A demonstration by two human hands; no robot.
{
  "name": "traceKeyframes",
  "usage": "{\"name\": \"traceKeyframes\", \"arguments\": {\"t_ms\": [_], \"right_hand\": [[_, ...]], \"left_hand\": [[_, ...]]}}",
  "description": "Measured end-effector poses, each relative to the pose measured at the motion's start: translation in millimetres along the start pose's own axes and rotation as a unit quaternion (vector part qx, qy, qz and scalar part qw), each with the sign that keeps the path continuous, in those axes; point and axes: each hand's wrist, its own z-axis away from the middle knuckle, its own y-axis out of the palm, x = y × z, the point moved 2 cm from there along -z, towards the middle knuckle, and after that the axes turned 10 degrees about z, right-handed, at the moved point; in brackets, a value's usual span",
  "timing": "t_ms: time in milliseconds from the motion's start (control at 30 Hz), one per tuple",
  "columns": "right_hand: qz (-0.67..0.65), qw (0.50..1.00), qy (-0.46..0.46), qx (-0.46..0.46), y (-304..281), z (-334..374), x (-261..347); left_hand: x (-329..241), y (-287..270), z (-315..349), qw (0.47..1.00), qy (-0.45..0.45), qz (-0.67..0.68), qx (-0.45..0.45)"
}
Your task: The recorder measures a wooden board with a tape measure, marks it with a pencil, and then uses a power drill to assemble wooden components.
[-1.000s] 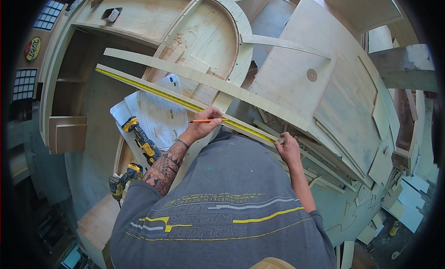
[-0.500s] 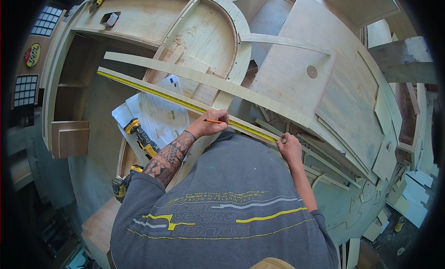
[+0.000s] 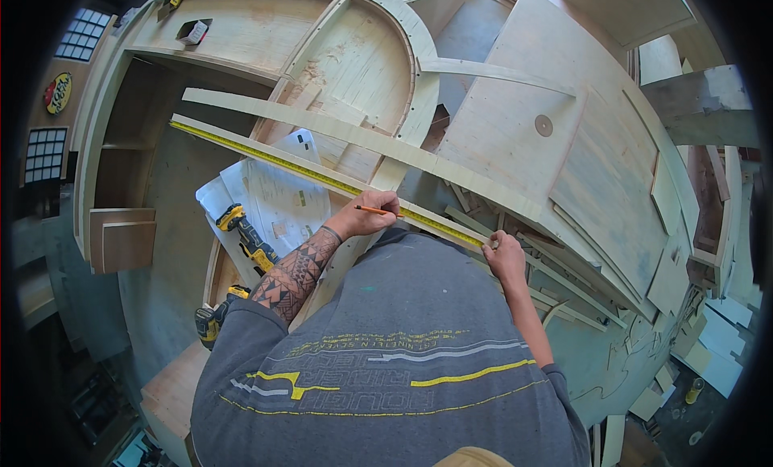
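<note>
A yellow tape measure blade (image 3: pixel 443 227) lies stretched along a narrow pale wooden strip (image 3: pixel 266 153), slanting from upper left to lower right before me. My left hand (image 3: pixel 364 217) is closed around an orange pencil (image 3: pixel 372 211) and rests at the middle of the strip, over the blade. At the strip's near right end, my right hand (image 3: pixel 506 259) pinches the end of the blade; the fingers partly hide what lies between them. Just beyond and roughly parallel runs a second, wider wooden strip (image 3: pixel 346 133).
Paper sheets (image 3: pixel 282 197) lie left of my left hand, with a yellow-and-black power tool (image 3: pixel 248 237) on them. Another such tool (image 3: pixel 211 322) sits by my left elbow. Beyond is a curved plywood frame (image 3: pixel 423 88); a large plywood panel (image 3: pixel 499 121) stands to the right.
Almost nothing differs. The pencil in my left hand has tilted slightly; both hands, the blade and the strip keep their places.
</note>
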Motion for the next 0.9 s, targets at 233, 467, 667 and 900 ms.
{"name": "traceKeyframes", "arguments": {"t_ms": [233, 467, 667, 900], "right_hand": [[-0.011, 1.000, -0.004, -0.006, 0, 1, -1], [-0.005, 1.000, -0.007, -0.011, -1, 1, 0], [-0.006, 1.000, -0.008, -0.008, 1, 1, -3], [-0.042, 0.995, -0.087, 0.019, -13, -3, -7]], "left_hand": [[3, 1, -2, 1.000, -0.012, 0.018, -0.003], [3, -1, -3, 1.000, -0.019, 0.009, 0.005], [8, 0, -6, 1.000, 0.000, 0.001, 0.003], [10, -6, 4, 0.996, -0.017, 0.067, -0.050]]}}
